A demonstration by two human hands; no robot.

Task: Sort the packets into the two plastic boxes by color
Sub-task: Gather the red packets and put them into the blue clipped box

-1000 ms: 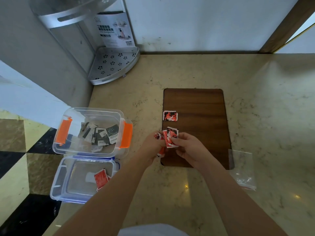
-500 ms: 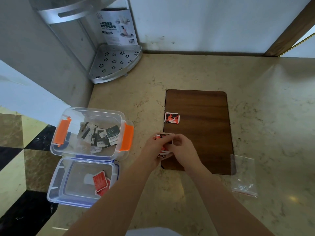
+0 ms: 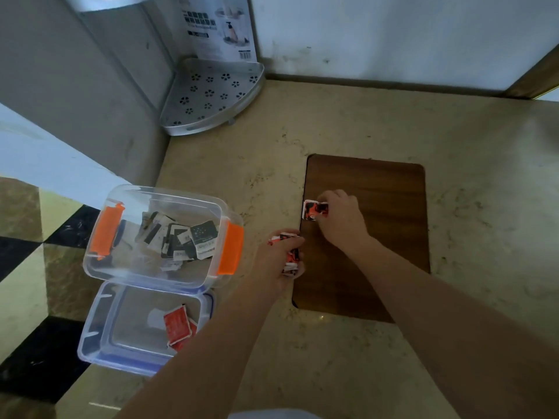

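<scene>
My left hand (image 3: pixel 276 261) grips a bunch of red packets (image 3: pixel 290 255) at the left edge of the wooden board (image 3: pixel 384 237). My right hand (image 3: pixel 340 219) reaches further up the board and pinches a single red packet (image 3: pixel 313 209) that lies at the board's left edge. To the left stands a clear box with orange clips (image 3: pixel 233 252) holding several black and white packets (image 3: pixel 184 240). In front of it sits a clear box with blue clips (image 3: pixel 96 337) with two or three red packets (image 3: pixel 178 328) inside.
The board lies on a beige marble counter (image 3: pixel 469 146). A metal corner shelf (image 3: pixel 211 98) stands at the back left against the wall. The counter's left edge drops to a checkered floor (image 3: pixel 27 267) beside the boxes.
My right hand left the bunch and reached forward to the lone red packet on the board. My left hand kept the bunch and stayed at the board's left edge. The camera moved closer.
</scene>
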